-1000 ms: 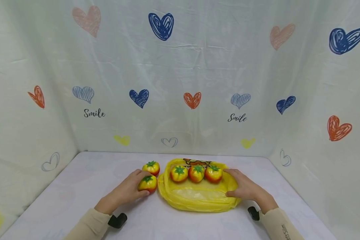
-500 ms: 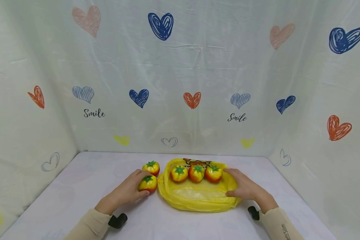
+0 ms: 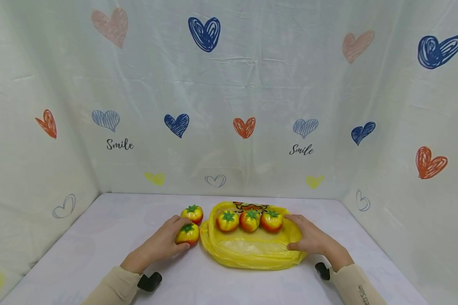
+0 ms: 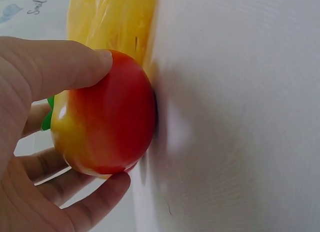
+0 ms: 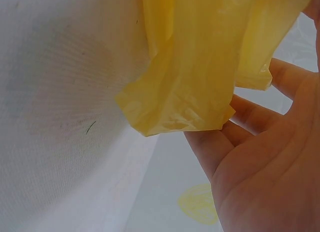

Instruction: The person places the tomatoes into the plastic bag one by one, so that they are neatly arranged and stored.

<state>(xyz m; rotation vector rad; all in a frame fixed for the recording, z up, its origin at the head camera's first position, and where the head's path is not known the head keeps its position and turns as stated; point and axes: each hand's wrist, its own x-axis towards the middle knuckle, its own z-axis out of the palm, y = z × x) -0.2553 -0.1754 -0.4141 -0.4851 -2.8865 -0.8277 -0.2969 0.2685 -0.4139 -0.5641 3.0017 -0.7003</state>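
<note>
Left hand grips a tomato, thumb and fingers curled round it; the wrist view shows the fruit resting on the table, just beside the bag. A second tomato sits just behind, clear of the bag's left edge. Three tomatoes lie in a row on the yellow bag. Right hand rests on the bag's right edge, fingers relaxed and spread, plastic touching the fingers.
</note>
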